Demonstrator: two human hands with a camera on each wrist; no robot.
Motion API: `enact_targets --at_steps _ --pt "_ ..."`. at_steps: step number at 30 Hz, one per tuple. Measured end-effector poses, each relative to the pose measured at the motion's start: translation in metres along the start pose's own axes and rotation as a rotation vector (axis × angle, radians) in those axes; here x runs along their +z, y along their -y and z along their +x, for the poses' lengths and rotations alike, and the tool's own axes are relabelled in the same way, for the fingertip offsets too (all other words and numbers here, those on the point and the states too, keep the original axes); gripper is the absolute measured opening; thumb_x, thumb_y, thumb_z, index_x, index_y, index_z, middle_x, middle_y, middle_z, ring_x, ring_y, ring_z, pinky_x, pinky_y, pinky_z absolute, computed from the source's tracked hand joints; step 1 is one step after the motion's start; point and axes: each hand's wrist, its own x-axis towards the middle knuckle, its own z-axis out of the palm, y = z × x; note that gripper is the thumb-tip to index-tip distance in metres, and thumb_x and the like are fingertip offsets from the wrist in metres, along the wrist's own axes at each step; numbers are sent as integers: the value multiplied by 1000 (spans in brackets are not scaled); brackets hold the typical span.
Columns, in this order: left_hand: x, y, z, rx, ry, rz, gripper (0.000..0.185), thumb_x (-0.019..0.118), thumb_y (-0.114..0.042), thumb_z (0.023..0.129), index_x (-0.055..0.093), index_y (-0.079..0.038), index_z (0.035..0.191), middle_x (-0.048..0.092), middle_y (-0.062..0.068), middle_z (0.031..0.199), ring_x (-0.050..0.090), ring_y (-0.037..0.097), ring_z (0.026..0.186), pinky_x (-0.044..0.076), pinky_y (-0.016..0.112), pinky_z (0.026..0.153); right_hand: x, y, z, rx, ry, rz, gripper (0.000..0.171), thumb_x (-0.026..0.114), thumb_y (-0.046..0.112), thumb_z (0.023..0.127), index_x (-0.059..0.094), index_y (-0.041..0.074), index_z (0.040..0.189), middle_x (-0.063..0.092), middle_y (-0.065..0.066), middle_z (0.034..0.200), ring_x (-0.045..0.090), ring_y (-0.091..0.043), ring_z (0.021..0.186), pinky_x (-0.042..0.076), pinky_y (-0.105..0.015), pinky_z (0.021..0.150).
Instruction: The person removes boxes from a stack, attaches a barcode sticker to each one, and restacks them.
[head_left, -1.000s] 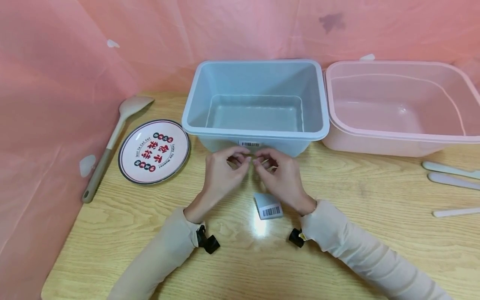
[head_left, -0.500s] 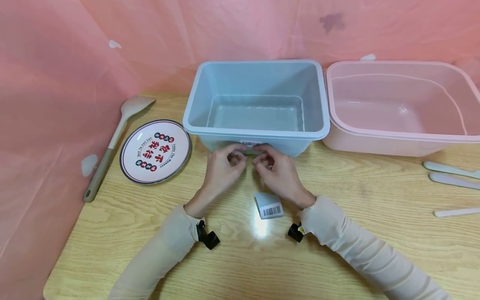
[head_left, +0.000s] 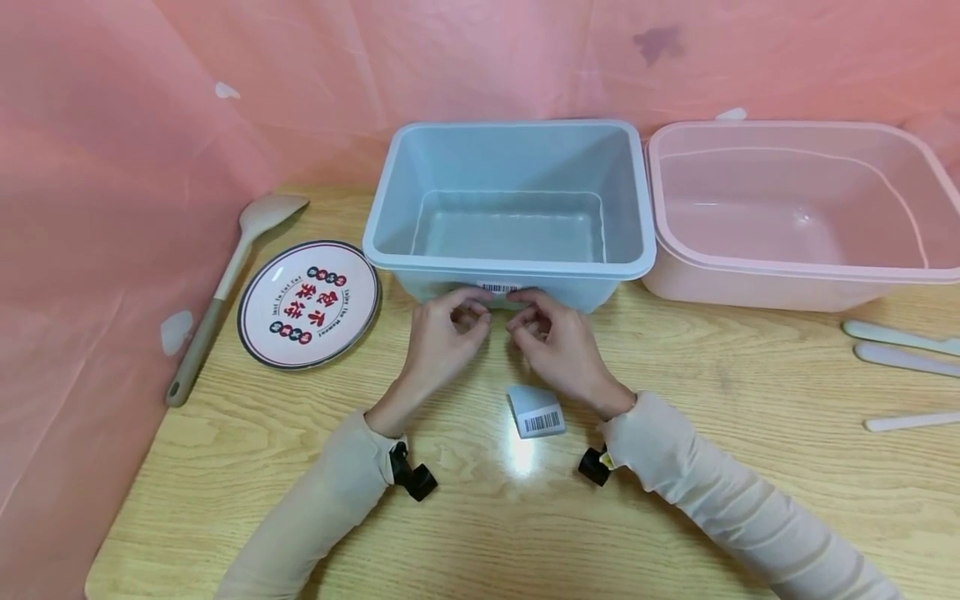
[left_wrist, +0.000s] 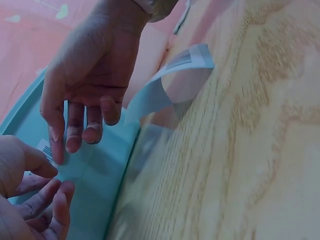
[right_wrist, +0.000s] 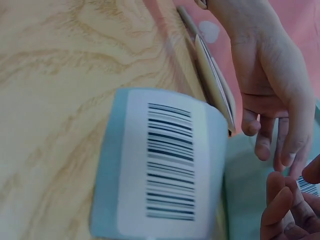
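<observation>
A light-blue plastic bin [head_left: 510, 268] stands at the middle of the wooden table with a barcode sticker [head_left: 498, 287] on its front wall. My left hand [head_left: 465, 315] and right hand [head_left: 531, 317] sit side by side against that wall. Each index fingertip touches an end of the sticker, and the other fingers are loosely bent. In the left wrist view the right hand [left_wrist: 85, 85] reaches down to the sticker [left_wrist: 46, 150]. A loose curled barcode label [head_left: 536, 411] lies on the table between my wrists and fills the right wrist view [right_wrist: 160, 165].
A pink bin [head_left: 795, 268] stands right of the blue one. A round printed plate [head_left: 309, 302] and a long grey spoon [head_left: 225, 283] lie at the left. Several white utensils [head_left: 892, 337] lie at the right edge. Pink sheeting closes off the back and left.
Both hands moved forward from just above the table to the bin's front wall and now touch the sticker. The loose label has not moved.
</observation>
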Motion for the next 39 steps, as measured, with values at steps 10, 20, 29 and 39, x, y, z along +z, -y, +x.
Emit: enact_targets --at_steps 10,20,29,39 --pt "-2 -6 -20 -44 195 -86 23 63 -2 85 69 0 108 71 9 91 68 17 76 57 26 70 -19 3 -17 -24 -23 -54 27 59 -3 87 63 1 114 70 -12 87 65 -17 70 53 -23 58" --pt "-8 -8 -50 -157 290 -112 33 63 -3 85 63 -6 117 70 6 95 66 16 83 55 23 67 -40 -5 -57 -77 -73 -230 17 68 2 85 67 4 102 71 -1 82 63 -5 70 51 -23 53" --pt "8 -13 -83 -144 231 -155 18 67 -1 82 69 -8 98 74 5 87 70 15 76 56 21 65 -30 -18 -97 54 15 -189 17 74 8 84 67 9 100 72 2 86 66 -3 75 54 -21 61" --pt "23 -11 -94 -194 276 -222 21 70 -2 82 70 -6 102 75 8 89 72 14 77 56 21 64 -19 -17 -99 66 52 -135 21 77 7 81 66 10 99 71 3 85 67 -3 73 54 -21 61"
